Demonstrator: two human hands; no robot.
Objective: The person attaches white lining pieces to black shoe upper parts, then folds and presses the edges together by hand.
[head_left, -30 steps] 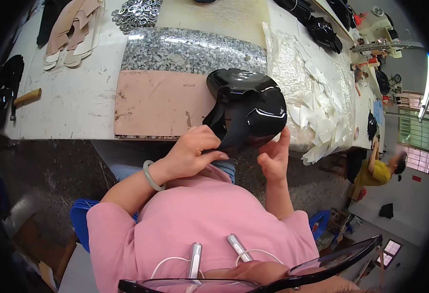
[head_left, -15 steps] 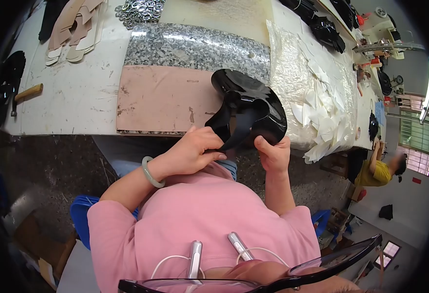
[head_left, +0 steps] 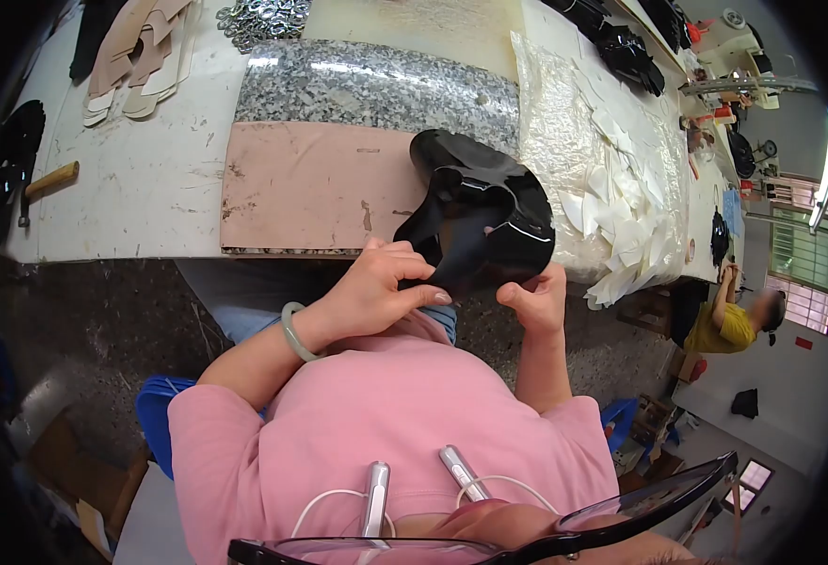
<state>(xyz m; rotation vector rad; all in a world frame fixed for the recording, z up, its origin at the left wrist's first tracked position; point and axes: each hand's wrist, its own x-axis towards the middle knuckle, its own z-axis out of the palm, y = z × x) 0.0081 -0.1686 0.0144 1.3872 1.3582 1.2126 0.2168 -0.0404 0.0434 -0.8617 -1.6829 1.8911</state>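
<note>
A glossy black curved piece [head_left: 517,212], which looks like patent leather, is held up over the front edge of the pinkish board [head_left: 310,188]. My left hand [head_left: 381,287], with a pale bangle [head_left: 293,331] on its wrist, pinches the lower left edge of the piece between thumb and fingers. At the lower right my right hand [head_left: 536,299] grips the same piece, thumb toward me and the other fingers partly hidden behind it. Beyond the board lies a speckled stone slab [head_left: 376,87].
A hammer [head_left: 53,179] and black pieces [head_left: 14,174] lie at the far left. Beige cut pieces [head_left: 136,56] and metal rings [head_left: 263,21] are farther back. White scraps [head_left: 621,212] cover plastic sheeting at the right. A person in yellow [head_left: 723,330] is at the far right.
The black piece has tilted and changed shape in my hands, showing more of its hollow inside than a second ago. My right thumb moved onto its edge, then slid slightly lower.
</note>
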